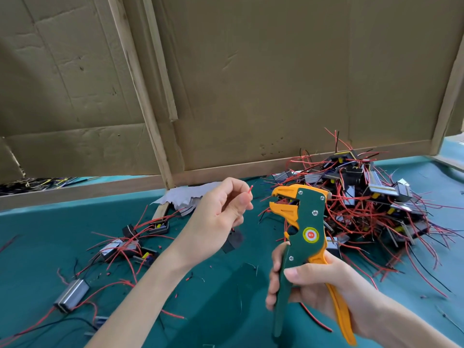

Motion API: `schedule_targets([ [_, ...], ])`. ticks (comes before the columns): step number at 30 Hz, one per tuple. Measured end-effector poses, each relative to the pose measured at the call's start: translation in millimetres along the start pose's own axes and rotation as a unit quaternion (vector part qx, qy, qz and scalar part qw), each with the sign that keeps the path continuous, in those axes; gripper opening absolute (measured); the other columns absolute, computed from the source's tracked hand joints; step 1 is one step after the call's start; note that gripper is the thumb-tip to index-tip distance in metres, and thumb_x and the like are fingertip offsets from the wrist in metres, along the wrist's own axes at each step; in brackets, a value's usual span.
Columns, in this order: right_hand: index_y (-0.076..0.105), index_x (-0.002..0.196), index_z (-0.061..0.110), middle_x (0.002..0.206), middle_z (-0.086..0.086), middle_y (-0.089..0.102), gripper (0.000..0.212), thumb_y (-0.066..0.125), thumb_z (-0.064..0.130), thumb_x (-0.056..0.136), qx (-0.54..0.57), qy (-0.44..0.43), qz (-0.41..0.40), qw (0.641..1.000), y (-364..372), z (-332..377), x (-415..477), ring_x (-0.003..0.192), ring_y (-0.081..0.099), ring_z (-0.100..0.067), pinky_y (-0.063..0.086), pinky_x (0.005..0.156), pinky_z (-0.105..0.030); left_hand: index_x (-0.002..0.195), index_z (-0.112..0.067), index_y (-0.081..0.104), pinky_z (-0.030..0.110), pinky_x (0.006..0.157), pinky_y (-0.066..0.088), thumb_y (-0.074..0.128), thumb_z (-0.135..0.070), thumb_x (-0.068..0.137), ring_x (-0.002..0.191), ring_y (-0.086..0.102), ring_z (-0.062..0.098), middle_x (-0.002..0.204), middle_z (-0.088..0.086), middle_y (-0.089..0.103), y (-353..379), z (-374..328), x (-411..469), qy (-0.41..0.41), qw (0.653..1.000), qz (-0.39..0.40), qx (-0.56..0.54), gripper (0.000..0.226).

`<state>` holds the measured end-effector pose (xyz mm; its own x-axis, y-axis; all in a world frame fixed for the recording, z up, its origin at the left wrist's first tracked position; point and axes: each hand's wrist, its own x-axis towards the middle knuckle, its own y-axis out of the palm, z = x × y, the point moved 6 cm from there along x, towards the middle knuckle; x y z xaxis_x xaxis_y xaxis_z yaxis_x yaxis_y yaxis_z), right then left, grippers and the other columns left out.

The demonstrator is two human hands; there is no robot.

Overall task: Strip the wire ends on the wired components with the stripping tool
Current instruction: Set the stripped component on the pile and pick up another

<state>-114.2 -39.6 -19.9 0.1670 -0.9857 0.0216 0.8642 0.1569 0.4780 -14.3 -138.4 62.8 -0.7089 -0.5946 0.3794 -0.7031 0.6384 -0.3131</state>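
Well, a cardboard wall (263, 84) stands behind both hands, w/ green cloth (37, 234) under them. The heap of wired components (364, 197) (black & silver blocks w/ red and black leads) lies just beyond the right hand (313, 280); a smaller scatter (130, 244) sits left of the left hand (216, 219). Right hand holds the stripping tool (303, 222) upright, fingers curled round both handles: green body, orange jaws & lower handle, red-yellow sticker at the pivot, jaws apart, pointing at the left hand. Left hand is raised, thumb & fingers pinching a thin red wire (250, 189), tip near the jaws, not touching. A dark blurred block (233, 241) hangs below that hand.
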Motion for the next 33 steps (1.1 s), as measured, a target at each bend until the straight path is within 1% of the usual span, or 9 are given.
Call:
schedule_targets([
  [4,0.066,0.084,0.0,0.078,-0.028,0.062,0.017,0.07,0.006,0.068,-0.008,0.004,0.007,1.0,3.0,0.3,-2.3,0.073,0.064,-0.043,0.054,0.073,-0.049,0.088,-0.021,0.058,0.024,0.058,0.036,0.048,-0.035,0.087,0.055,0.034,0.008,0.068,-0.015,0.056,3.2,-1.0,-2.1,0.001,1.0,0.004,0.012,0.017],
  [9,0.066,0.085,0.001,0.079,-0.028,0.063,0.018,0.071,0.007,0.069,-0.017,0.005,0.012,1.0,3.1,-0.8,-3.1,0.074,0.065,-0.042,0.054,0.074,-0.049,0.088,-0.027,0.062,0.012,0.056,0.037,0.054,-0.036,0.084,0.054,0.042,0.0,0.069,-0.018,0.061,3.9,-2.4,-2.4,-0.003,1.0,0.015,0.015,0.013],
  [16,0.066,0.085,0.001,0.078,-0.028,0.063,0.019,0.072,0.007,0.069,-0.034,0.006,0.017,0.999,1.2,-2.0,-3.7,0.074,0.065,-0.042,0.054,0.073,-0.048,0.085,-0.025,0.065,0.01,0.065,0.042,0.064,-0.028,0.083,0.068,0.054,-0.003,0.072,-0.019,0.062,1.8,-0.9,-3.7,0.002,1.0,0.008,0.024,0.004],
  [19,0.066,0.084,0.001,0.078,-0.028,0.063,0.019,0.073,0.008,0.068,-0.035,0.009,0.012,0.999,1.0,-1.9,-4.3,0.073,0.065,-0.042,0.054,0.073,-0.048,0.083,-0.024,0.064,0.006,0.059,0.038,0.065,-0.018,0.088,0.06,0.05,-0.005,0.064,-0.022,0.058,2.9,-2.7,-4.2,0.014,0.999,0.009,0.041,0.007],
  [23,0.066,0.083,0.001,0.078,-0.028,0.062,0.018,0.073,0.007,0.068,-0.042,0.008,0.005,0.999,0.9,-0.4,-6.2,0.072,0.064,-0.042,0.054,0.073,-0.048,0.08,-0.025,0.065,0.005,0.054,0.035,0.066,-0.014,0.088,0.054,0.046,-0.004,0.059,-0.022,0.056,0.8,-5.1,-5.0,0.022,0.998,0.006,0.056,0.013],
  [25,0.066,0.08,0.002,0.074,-0.028,0.061,0.016,0.073,0.008,0.068,-0.048,0.005,-0.002,0.999,1.3,-0.2,-6.8,0.068,0.064,-0.04,0.054,0.069,-0.047,0.08,-0.025,0.065,0.005,0.056,0.036,0.066,-0.012,0.088,0.056,0.048,-0.005,0.061,-0.022,0.058,0.7,-5.3,-4.5,0.02,0.998,0.009,0.059,0.015],
  [28,0.064,0.069,0.007,0.06,-0.024,0.058,0.018,0.079,0.018,0.065,-0.069,0.006,-0.042,0.997,-2.5,-3.2,-7.8,0.053,0.06,-0.035,0.053,0.056,-0.04,0.08,-0.024,0.067,0.006,0.058,0.037,0.067,-0.011,0.087,0.058,0.049,-0.003,0.063,-0.02,0.06,1.1,-3.1,-4.4,0.009,0.998,0.014,0.063,0.015],
  [31,0.056,0.055,0.01,0.047,-0.019,0.051,0.038,0.084,0.036,0.057,-0.117,0.001,-0.104,0.988,-9.5,-9.5,-8.2,0.039,0.053,-0.028,0.042,0.043,-0.03,0.08,-0.026,0.064,0.007,0.057,0.037,0.067,-0.013,0.088,0.059,0.049,-0.003,0.063,-0.021,0.058,2.1,-0.7,-4.2,-0.003,0.998,0.028,0.055,0.016],
  [33,0.048,0.05,0.01,0.041,-0.017,0.044,0.054,0.087,0.047,0.046,-0.123,-0.017,-0.167,0.978,-19.9,-11.0,-8.5,0.033,0.047,-0.025,0.034,0.039,-0.025,0.082,-0.028,0.059,0.012,0.057,0.038,0.066,-0.02,0.089,0.064,0.049,0.003,0.072,-0.017,0.062,4.8,5.2,-4.1,-0.027,0.999,0.039,0.012,0.012],
])
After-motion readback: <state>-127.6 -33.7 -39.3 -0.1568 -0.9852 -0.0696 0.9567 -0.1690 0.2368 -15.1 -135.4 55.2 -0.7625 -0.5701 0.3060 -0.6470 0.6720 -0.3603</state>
